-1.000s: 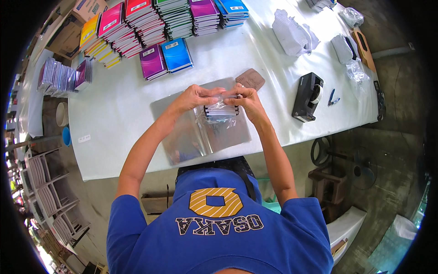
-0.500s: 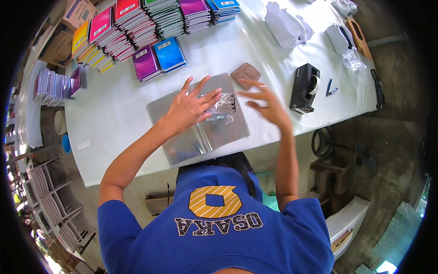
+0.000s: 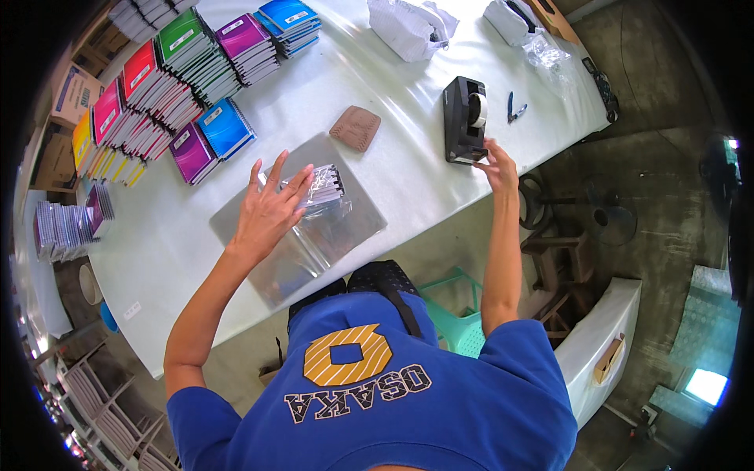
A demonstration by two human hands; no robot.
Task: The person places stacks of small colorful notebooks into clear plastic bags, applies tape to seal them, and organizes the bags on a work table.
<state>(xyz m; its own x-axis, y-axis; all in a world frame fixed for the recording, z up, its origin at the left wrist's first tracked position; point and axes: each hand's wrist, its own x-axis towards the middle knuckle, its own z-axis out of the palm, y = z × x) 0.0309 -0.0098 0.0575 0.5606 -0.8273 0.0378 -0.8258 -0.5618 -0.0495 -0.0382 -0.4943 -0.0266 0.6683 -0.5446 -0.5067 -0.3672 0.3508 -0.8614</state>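
Note:
My left hand (image 3: 269,207) lies flat, fingers spread, on a clear plastic bag (image 3: 314,228) that holds a small stack of dark items (image 3: 323,185). The bag rests on a grey mat (image 3: 357,224) on the white table (image 3: 157,243). Over by the table's right edge, my right hand (image 3: 498,164) touches the base of a black tape dispenser (image 3: 463,120); its fingers are apart and hold nothing.
A brown pad (image 3: 355,127) lies behind the mat. Rows of coloured spiral notebooks (image 3: 181,86) fill the back left, with silvery packets (image 3: 67,228) at far left. White bags (image 3: 412,27) and small blue-handled pliers (image 3: 513,107) sit at the back right. A green stool (image 3: 459,310) is below.
My right hand let go of the bag and swung right to the tape dispenser. My left hand stayed pressed flat on the bag.

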